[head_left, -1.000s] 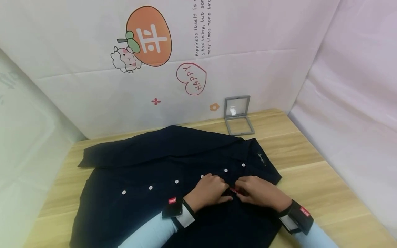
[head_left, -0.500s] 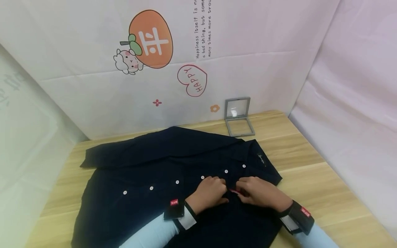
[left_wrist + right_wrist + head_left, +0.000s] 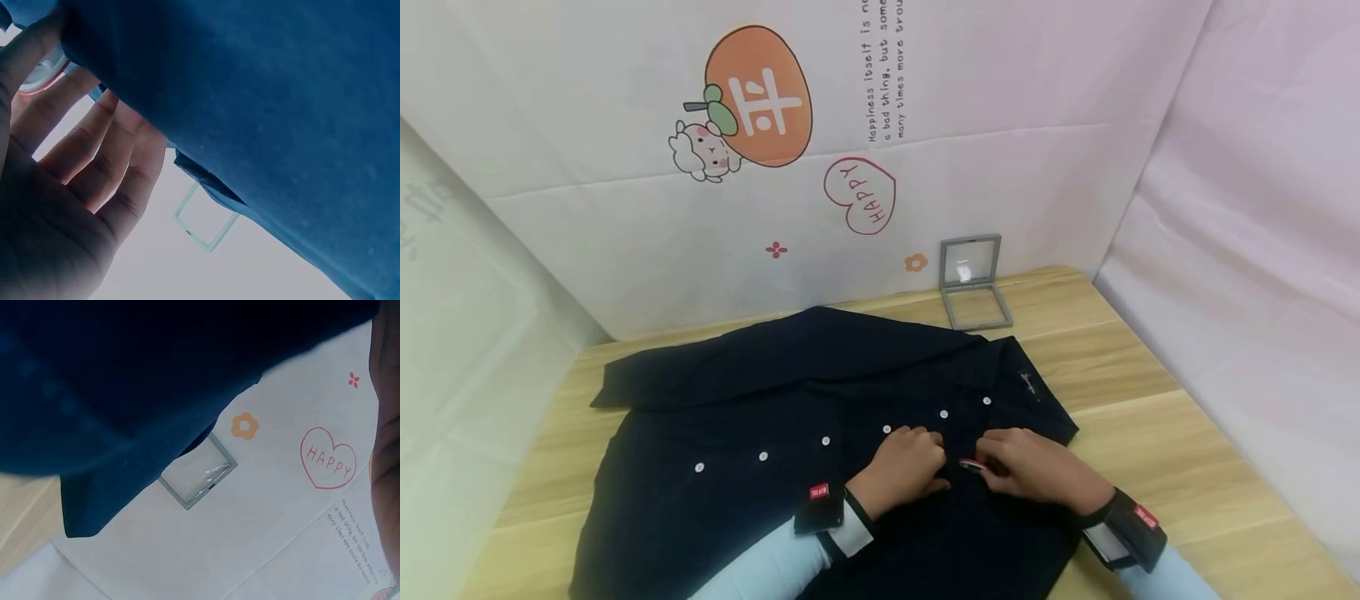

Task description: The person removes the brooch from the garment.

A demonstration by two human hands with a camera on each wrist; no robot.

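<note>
A dark navy button-up shirt (image 3: pixel 737 508) lies spread out with its row of white buttons showing. My left hand (image 3: pixel 904 465) grips the shirt below the buttons; in the left wrist view its fingertips (image 3: pixel 106 106) meet the cloth edge. To its right, my right hand (image 3: pixel 1028 468) pinches a small round badge (image 3: pixel 973 465) with a red rim. The badge (image 3: pixel 45 76) shows a silvery, pin-like back in the left wrist view. Cloth hides most of the right hand's work in the right wrist view.
A grey hinged display frame (image 3: pixel 976 307) with clear film stands open at the table's back edge, behind the collar. The wooden table (image 3: pixel 1150 433) shows on the right. White printed curtains (image 3: pixel 1015 192) close off the back and sides.
My right hand has shifted slightly right with the badge, turning it so more of its rim and back shows. The left hand has drawn its thumb in a little and still grips the shirt.
</note>
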